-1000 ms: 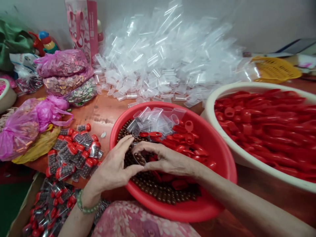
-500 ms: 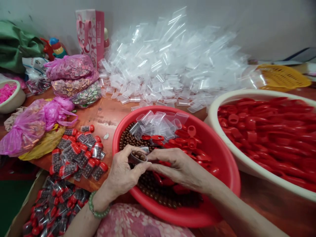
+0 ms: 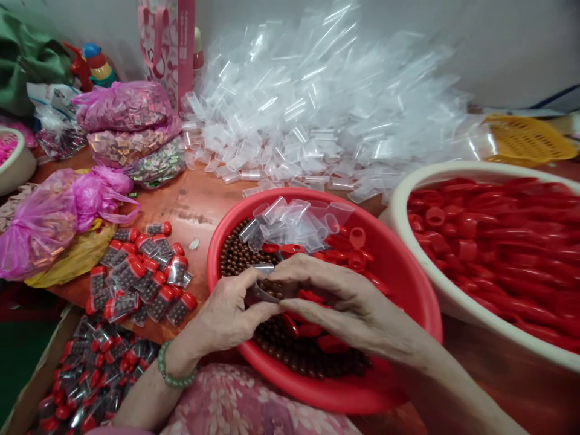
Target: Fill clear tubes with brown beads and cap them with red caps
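My left hand [image 3: 235,308] is closed round a short clear plastic tube [image 3: 263,295], its opening turned towards me; the inside looks dark. My right hand [image 3: 330,299] meets the tube from the right, fingers curled over its far side and thumb along its near edge. Both hands are above a red basin [image 3: 428,302]. In the basin lie brown bead strings [image 3: 312,365], a heap of clear tubes [image 3: 301,226] and red plastic caps with ring ends [image 3: 356,248]. The palm of my right hand hides part of the caps.
Right of the basin stands a cream tub [image 3: 396,193] of red caps. Behind is a large pile of clear tubes [image 3: 308,115]. Filled red-capped tubes [image 3: 140,272] lie on the table [image 3: 199,205] and in a box [image 3: 40,368] below. Pink bags [image 3: 127,109] and a yellow basket [image 3: 530,139] stand further back.
The tube in my left hand has tipped, and the brown beads seen in its mouth are now hidden. My right hand's fingers have arched higher over it. The view has shifted slightly.
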Demonstrator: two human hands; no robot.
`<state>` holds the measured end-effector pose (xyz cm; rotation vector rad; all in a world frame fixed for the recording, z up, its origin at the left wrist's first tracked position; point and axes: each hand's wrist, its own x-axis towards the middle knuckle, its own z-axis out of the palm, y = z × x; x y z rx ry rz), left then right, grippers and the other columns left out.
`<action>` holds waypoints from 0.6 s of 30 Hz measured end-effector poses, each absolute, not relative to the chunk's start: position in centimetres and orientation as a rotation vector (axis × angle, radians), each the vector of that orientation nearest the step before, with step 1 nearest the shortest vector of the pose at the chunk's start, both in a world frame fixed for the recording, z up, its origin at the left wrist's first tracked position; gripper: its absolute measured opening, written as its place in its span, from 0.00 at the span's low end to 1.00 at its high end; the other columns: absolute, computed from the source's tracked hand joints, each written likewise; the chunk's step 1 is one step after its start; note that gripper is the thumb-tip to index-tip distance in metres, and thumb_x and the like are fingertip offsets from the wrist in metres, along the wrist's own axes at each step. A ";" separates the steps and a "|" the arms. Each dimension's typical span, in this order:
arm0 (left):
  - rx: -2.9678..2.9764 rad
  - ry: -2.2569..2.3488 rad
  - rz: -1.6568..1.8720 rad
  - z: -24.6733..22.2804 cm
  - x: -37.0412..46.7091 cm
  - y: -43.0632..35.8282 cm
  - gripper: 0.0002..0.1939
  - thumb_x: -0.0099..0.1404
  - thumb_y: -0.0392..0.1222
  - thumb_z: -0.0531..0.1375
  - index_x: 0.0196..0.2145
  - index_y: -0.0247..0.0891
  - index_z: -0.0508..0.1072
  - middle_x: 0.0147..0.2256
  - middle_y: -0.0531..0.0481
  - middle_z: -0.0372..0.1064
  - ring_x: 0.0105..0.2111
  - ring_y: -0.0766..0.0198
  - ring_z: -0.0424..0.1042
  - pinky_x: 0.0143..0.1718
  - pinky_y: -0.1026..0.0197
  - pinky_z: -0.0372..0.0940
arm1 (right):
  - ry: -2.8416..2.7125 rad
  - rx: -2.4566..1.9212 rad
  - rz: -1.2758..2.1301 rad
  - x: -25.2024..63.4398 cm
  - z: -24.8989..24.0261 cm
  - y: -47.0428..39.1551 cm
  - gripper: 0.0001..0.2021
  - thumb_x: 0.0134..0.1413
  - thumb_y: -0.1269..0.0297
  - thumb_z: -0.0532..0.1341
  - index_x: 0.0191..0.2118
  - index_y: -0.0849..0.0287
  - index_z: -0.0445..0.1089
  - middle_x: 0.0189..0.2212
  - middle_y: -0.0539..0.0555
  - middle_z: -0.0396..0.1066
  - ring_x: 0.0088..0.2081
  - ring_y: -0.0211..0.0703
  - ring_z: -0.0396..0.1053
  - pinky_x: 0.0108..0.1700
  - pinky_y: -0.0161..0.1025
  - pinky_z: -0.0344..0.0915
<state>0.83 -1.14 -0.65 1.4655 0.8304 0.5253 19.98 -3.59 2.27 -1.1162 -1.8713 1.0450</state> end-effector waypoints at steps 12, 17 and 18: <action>1.422 0.717 0.528 -0.9 0.7 -0.3 0.06 0.64 0.38 0.59 0.39 0.34 0.70 0.36 0.50 0.70 0.35 0.66 0.67 0.38 0.66 0.61 | -1.773 -1.194 1.226 19.4 1.0 -2.8 0.10 0.57 0.62 0.62 0.29 0.57 0.62 0.26 0.48 0.63 0.28 0.36 0.61 0.29 0.33 0.62; 1.434 0.716 0.521 -0.9 0.6 -0.3 0.06 0.63 0.36 0.59 0.39 0.34 0.70 0.35 0.51 0.70 0.35 0.66 0.68 0.37 0.66 0.61 | -1.739 -1.218 1.239 19.3 1.1 -2.5 0.08 0.56 0.60 0.64 0.39 0.56 0.66 0.29 0.50 0.66 0.28 0.36 0.63 0.30 0.33 0.64; 1.446 0.727 0.519 -1.0 0.5 -0.3 0.06 0.63 0.36 0.59 0.39 0.34 0.70 0.34 0.51 0.70 0.34 0.66 0.67 0.36 0.66 0.61 | -1.794 -1.209 1.225 19.2 1.3 -2.4 0.08 0.57 0.60 0.63 0.39 0.56 0.67 0.30 0.50 0.68 0.29 0.36 0.64 0.31 0.33 0.64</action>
